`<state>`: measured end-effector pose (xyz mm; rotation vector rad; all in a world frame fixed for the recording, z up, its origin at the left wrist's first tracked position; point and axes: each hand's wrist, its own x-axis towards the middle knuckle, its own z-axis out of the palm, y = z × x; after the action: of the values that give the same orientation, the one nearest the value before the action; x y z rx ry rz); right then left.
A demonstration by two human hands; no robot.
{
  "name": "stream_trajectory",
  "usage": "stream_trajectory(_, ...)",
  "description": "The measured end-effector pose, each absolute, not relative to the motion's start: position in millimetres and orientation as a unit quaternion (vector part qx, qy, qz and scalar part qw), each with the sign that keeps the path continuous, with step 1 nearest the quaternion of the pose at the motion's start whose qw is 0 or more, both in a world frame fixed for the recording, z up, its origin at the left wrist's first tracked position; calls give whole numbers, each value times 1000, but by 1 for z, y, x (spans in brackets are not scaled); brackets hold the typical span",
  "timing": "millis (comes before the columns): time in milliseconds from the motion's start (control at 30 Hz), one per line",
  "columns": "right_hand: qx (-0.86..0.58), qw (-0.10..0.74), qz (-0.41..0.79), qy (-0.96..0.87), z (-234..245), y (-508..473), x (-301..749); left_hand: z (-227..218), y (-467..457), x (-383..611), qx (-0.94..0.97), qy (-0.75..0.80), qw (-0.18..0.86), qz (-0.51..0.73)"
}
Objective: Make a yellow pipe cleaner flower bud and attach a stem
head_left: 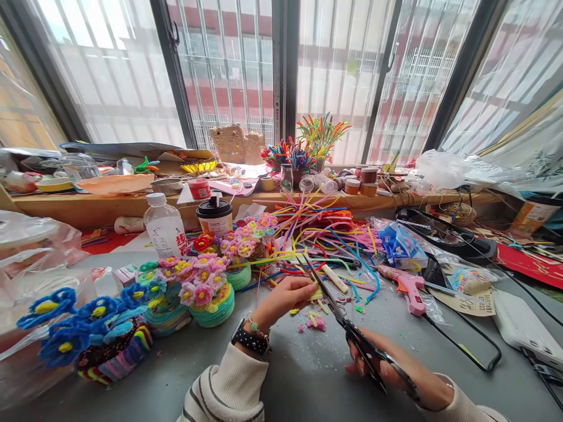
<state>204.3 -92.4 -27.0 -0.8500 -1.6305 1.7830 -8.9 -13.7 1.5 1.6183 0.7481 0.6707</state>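
Observation:
In my right hand (396,363) is a pair of scissors (336,308) with black handles, its blades pointing up and left and parted. My left hand (285,299) has its fingers pinched close beside the blades. A short piece of yellow pipe cleaner (317,292) shows at those fingertips, partly hidden. Below, on the grey table (299,375), lie small yellow cut bits and a pink fuzzy clump (315,322). Beyond both hands spreads a heap of long coloured pipe cleaners (316,225).
Pipe cleaner flower pots (213,305) stand at left, with a water bottle (165,225) and a lidded cup (214,217) behind. A pink glue gun (407,287) and its cord lie at right, near a white device (528,328). Jars line the window ledge (246,202).

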Motion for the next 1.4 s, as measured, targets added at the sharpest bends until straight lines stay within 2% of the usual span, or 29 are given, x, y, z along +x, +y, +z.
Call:
stream_trajectory(500, -322, 313, 634, -630, -32, -87, 199, 5, -15, -12, 652, 312, 623, 300)
stream_trajectory(833, -276, 271, 725, -570, -33, -86, 198, 2, -13, -12, 632, 341, 624, 308)
stream_trajectory(933, -267, 284, 744, -543, -34, -87, 199, 1, -12, -12, 626, 347, 630, 301)
stream_trajectory(1400, -435, 316, 629, -561, -40, -83, 181, 0, -10, -9, 629, 383, 589, 333)
